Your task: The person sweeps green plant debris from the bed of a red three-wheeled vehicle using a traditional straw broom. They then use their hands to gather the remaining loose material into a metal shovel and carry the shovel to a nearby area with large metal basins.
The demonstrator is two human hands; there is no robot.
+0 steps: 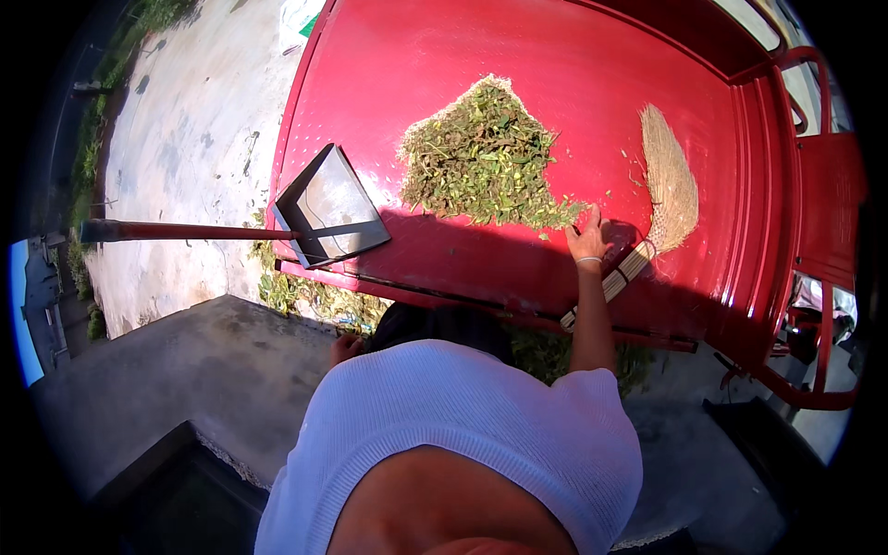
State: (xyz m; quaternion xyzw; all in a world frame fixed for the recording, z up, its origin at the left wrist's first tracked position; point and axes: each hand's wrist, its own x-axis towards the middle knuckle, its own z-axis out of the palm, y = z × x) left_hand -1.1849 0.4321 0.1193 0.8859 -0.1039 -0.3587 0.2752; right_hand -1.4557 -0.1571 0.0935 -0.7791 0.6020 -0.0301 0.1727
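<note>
A pile of green and brown cut leaves (481,162) lies on the red flat bed (388,55) of a vehicle. My right hand (587,239) reaches over the bed to the pile's near right corner, fingers apart at the edge of the leaves. A band circles that wrist. Just right of it lies a straw broom (668,180), its bound handle slanting under my forearm. My left hand (346,350) hangs low beside my body, mostly covered by my white top, so its fingers are not clear.
A metal dustpan (338,213) rests on the bed's left corner, its long handle (185,231) sticking out leftward. More leaves (319,303) lie on the ground below the bed's near edge. Red framework (823,213) rises at the right. Pale concrete (194,139) stretches left.
</note>
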